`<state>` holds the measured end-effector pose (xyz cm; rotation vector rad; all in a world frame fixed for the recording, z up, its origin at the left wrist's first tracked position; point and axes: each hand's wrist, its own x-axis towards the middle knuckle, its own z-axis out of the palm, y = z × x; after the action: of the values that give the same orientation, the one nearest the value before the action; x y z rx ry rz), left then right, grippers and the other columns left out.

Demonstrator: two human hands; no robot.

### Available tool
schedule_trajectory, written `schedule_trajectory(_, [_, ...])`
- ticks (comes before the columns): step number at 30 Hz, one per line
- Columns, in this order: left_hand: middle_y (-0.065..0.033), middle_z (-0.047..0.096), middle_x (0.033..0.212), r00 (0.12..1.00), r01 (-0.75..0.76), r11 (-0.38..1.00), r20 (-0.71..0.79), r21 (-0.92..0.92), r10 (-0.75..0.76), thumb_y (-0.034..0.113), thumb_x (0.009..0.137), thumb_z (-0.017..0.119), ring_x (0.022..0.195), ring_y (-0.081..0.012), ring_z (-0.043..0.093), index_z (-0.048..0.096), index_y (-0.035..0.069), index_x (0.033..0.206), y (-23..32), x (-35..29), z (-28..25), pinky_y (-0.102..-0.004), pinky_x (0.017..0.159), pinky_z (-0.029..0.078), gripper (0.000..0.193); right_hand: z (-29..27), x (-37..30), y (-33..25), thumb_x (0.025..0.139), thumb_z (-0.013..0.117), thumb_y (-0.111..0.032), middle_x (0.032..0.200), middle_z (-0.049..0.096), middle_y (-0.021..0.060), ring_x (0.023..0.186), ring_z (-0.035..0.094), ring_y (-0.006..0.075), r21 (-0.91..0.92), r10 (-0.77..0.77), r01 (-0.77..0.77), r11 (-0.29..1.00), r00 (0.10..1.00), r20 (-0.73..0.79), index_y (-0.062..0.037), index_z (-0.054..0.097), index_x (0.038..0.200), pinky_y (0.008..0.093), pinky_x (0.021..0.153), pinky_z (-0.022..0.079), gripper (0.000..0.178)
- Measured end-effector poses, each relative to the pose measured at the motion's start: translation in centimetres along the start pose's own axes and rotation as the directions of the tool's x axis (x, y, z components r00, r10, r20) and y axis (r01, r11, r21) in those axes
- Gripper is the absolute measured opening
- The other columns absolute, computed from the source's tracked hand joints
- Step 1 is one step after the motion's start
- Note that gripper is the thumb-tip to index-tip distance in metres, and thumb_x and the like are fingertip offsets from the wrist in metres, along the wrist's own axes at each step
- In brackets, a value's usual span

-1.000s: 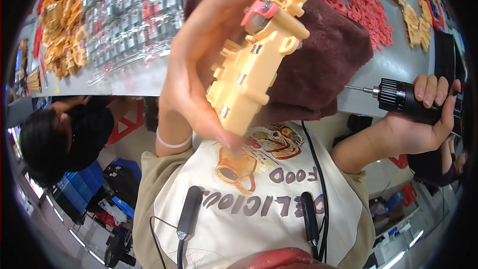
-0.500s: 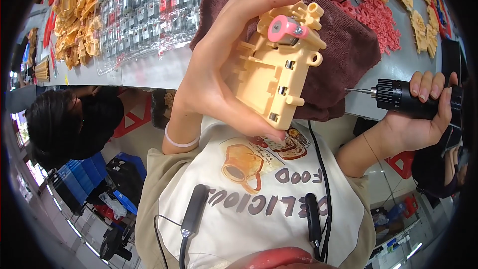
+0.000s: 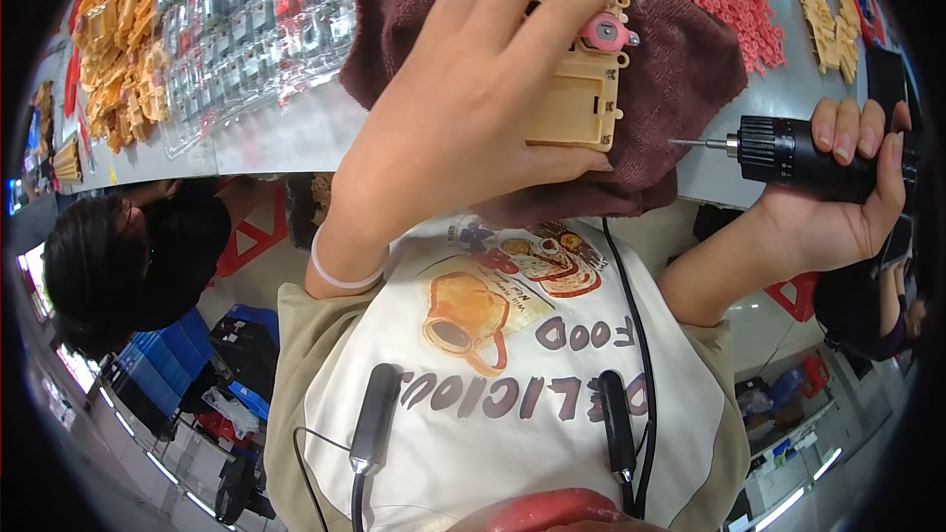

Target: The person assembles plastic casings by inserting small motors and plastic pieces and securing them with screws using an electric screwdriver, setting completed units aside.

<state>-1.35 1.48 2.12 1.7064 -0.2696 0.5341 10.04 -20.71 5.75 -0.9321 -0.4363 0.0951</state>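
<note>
"Yellow plastic housing (image 3: 572,110): where is it sitting?"

"It is showing in front of a brown towel (image 3: 680,108); whether it is touching the cloth, I cannot tell. The left hand (image 3: 463,89) is holding it, that grip spanning the piece, with the thumb lying along the lower edge and the fingers reaching over the upper end."

"And the pink round part (image 3: 603,33)?"

"That is protruding near the housing's upper right, just below a fingertip."

"What is the other grip doing?"

"The right hand (image 3: 838,229) is clasping a black electric screwdriver (image 3: 774,150). Its thin metal bit (image 3: 702,143) is pointing left toward the housing, a gap separating them."

"What is lying farther out?"

"On the grey surface (image 3: 286,143), pink plastic rings (image 3: 737,10) are lying heaped at right, yellow pieces (image 3: 828,30) beyond them. At left, small grey components are filling clear plastic packaging (image 3: 256,39), a yellow heap (image 3: 123,49) crowding beside it."
</note>
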Motion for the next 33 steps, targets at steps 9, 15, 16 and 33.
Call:
schedule_trajectory(9, [-0.0217,0.051,0.122,0.998,0.057,0.998,-0.021,0.006,-0.057,0.034,0.049,0.088,0.110,-0.0288,0.054,0.049,-0.008,0.120,0.7,0.5,1.4,-0.0362,0.093,0.042,0.090,-1.1,2.4,0.5,0.091,0.048,-0.015,0.078,0.047,0.0065,0.065,0.047,0.0157,-0.122,-0.030,0.037,0.992,0.998,0.063,-0.0014,0.049,0.108,0.0325,0.061,0.041,0.022])
schedule_trajectory(15, [-0.0204,0.053,0.119,0.996,0.069,0.997,-0.057,0.027,-0.067,0.031,0.052,0.085,0.107,-0.0280,0.054,0.051,-0.007,0.116,0.0,1.0,2.2,-0.0356,0.091,0.042,0.081,-3.1,4.6,0.7,0.091,0.048,-0.017,0.077,0.048,0.0068,0.064,0.048,0.0161,-0.186,-0.055,0.082,0.979,0.988,0.146,-0.0017,0.050,0.106,0.0326,0.062,0.041,0.021])
schedule_trajectory(16, [-0.0201,0.053,0.118,0.996,0.071,0.997,-0.062,0.031,-0.069,0.030,0.053,0.084,0.107,-0.0278,0.054,0.051,-0.007,0.115,-0.1,1.2,2.4,-0.0355,0.091,0.042,0.080,-2.9,4.4,0.7,0.091,0.048,-0.017,0.077,0.049,0.0068,0.064,0.048,0.0162,-0.195,-0.060,0.090,0.977,0.986,0.159,-0.0018,0.050,0.105,0.0326,0.062,0.041,0.021])
schedule_trajectory(33, [-0.0162,0.058,0.108,0.983,0.145,0.981,-0.130,0.128,-0.129,0.023,0.061,0.076,0.099,-0.0255,0.055,0.056,-0.003,0.104,-0.4,1.6,2.4,-0.0336,0.087,0.041,0.054,6.7,1.3,4.4,0.094,0.047,-0.022,0.075,0.051,0.0076,0.064,0.050,0.0173,-0.298,-0.093,0.212,0.931,0.926,0.366,-0.0027,0.051,0.098,0.0328,0.062,0.044,0.020])
